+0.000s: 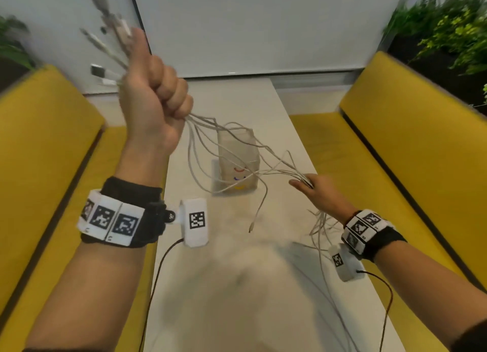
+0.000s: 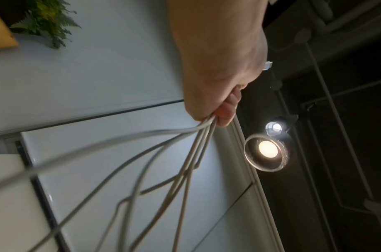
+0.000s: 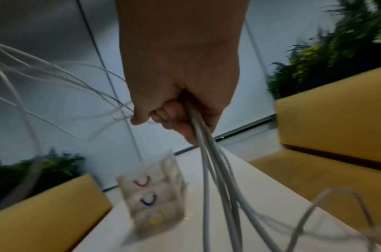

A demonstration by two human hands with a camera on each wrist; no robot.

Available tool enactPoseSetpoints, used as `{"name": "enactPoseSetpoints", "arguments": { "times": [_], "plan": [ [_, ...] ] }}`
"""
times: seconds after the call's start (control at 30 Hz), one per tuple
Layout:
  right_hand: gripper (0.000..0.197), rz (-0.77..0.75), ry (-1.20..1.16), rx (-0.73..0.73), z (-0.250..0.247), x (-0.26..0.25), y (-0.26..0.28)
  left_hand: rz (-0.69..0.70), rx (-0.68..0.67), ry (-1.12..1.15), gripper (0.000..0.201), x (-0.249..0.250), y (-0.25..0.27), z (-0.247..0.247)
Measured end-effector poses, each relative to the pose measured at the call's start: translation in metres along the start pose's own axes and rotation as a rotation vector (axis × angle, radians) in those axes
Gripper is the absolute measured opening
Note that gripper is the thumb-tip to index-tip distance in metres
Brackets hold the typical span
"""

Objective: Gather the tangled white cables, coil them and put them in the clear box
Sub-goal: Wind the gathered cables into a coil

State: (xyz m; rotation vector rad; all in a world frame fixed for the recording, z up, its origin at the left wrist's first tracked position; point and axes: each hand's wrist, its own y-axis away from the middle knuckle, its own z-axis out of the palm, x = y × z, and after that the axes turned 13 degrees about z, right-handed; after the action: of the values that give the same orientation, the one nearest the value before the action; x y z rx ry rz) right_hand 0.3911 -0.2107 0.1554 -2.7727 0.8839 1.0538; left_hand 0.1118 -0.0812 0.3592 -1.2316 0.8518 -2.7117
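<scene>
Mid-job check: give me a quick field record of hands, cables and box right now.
left hand: raised, fist gripping the white cables near their plug ends
right hand: lower, fingers curled round the same cables
cables: strung loosely between both hands, not coiled; one loose end dangles over the white table
clear box: upright on the table; no cables visibly inside
benches: yellow, on both sides
</scene>
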Motion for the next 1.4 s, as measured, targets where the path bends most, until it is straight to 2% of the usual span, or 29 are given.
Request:
{"name": "enactPoseSetpoints", "arguments": {
  "times": [0.13, 0.23, 0.3, 0.33, 0.4, 0.43, 0.47, 0.5, 0.57, 0.6, 0.67, 0.7, 0.77, 0.8, 0.87, 1.0, 1.07, 1.13, 1.17, 1.23, 1.3, 1.33, 1.37, 1.4],
  "plan": [
    [0.048, -0.133, -0.063, 0.007, -0.005, -0.035, 0.006, -0.108, -0.086, 0.011, 0.052, -0.021, 0.015, 0.012],
    [0.040, -0.158, -0.204, -0.042, -0.008, -0.053, 0.009, -0.165, -0.136, 0.017, 0.051, -0.036, 0.023, 0.016],
    [0.042, -0.095, -0.045, -0.083, -0.011, -0.054, 0.005, -0.195, -0.164, 0.029, 0.053, -0.044, 0.026, 0.017],
    [0.058, -0.019, 0.153, -0.130, -0.013, -0.051, 0.003, -0.209, -0.174, 0.030, 0.054, -0.049, 0.028, 0.018],
    [0.121, 0.173, 0.590, -0.254, -0.016, -0.044, -0.001, -0.239, -0.185, 0.023, 0.056, -0.057, 0.031, 0.020],
    [0.143, 0.174, 0.689, -0.254, -0.018, -0.047, 0.001, -0.250, -0.185, 0.020, 0.056, -0.062, 0.033, 0.020],
    [0.152, 0.074, 0.681, -0.215, -0.019, -0.053, 0.004, -0.261, -0.183, 0.020, 0.056, -0.067, 0.035, 0.021],
    [0.154, -0.108, 0.581, -0.172, -0.021, -0.064, 0.011, -0.275, -0.183, 0.026, 0.056, -0.074, 0.037, 0.021],
    [0.141, -0.418, 0.211, -0.153, -0.019, -0.095, 0.028, -0.309, -0.195, 0.067, 0.057, -0.087, 0.043, 0.024],
    [0.127, -0.467, -0.016, -0.200, -0.016, -0.110, 0.035, -0.321, -0.214, 0.088, 0.057, -0.092, 0.047, 0.026],
    [0.093, -0.433, -0.390, -0.326, -0.010, -0.125, 0.039, -0.326, -0.272, 0.085, 0.056, -0.099, 0.052, 0.028],
    [0.073, -0.401, -0.493, -0.367, -0.007, -0.127, 0.039, -0.332, -0.299, 0.082, 0.056, -0.098, 0.052, 0.027],
    [0.024, -0.326, -0.538, -0.380, 0.000, -0.119, 0.035, -0.341, -0.309, 0.106, 0.058, -0.093, 0.049, 0.024],
    [0.009, -0.278, -0.514, -0.363, 0.003, -0.111, 0.031, -0.337, -0.299, 0.122, 0.058, -0.090, 0.046, 0.021],
    [0.029, -0.192, -0.388, -0.327, 0.006, -0.097, 0.023, -0.317, -0.273, 0.140, 0.060, -0.081, 0.039, 0.017],
    [0.034, -0.102, -0.201, -0.353, -0.009, -0.072, 0.004, -0.284, -0.164, 0.163, 0.062, -0.067, 0.032, 0.010],
    [0.044, -0.045, -0.061, -0.295, -0.020, -0.051, -0.006, -0.251, -0.109, 0.186, 0.061, -0.057, 0.025, 0.005],
    [0.042, 0.022, 0.121, -0.236, -0.035, -0.029, -0.017, -0.205, -0.072, 0.192, 0.060, -0.047, 0.016, -0.002],
    [0.038, 0.061, 0.282, -0.170, -0.043, -0.021, -0.023, -0.191, -0.062, 0.185, 0.060, -0.045, 0.014, -0.005],
    [0.031, 0.142, 0.681, 0.064, -0.057, -0.016, -0.030, -0.199, -0.060, 0.151, 0.060, -0.048, 0.015, -0.008],
    [0.033, 0.199, 0.930, 0.298, -0.065, -0.023, -0.034, -0.241, -0.068, 0.119, 0.060, -0.057, 0.022, -0.008],
    [0.032, 0.213, 0.981, 0.355, -0.068, -0.028, -0.034, -0.260, -0.071, 0.116, 0.060, -0.062, 0.025, -0.008],
    [0.030, 0.227, 1.025, 0.345, -0.069, -0.031, -0.035, -0.275, -0.072, 0.117, 0.060, -0.066, 0.027, -0.009],
    [0.040, 0.241, 1.056, 0.290, -0.070, -0.031, -0.034, -0.284, -0.076, 0.122, 0.060, -0.070, 0.028, -0.010]
  ]
}}
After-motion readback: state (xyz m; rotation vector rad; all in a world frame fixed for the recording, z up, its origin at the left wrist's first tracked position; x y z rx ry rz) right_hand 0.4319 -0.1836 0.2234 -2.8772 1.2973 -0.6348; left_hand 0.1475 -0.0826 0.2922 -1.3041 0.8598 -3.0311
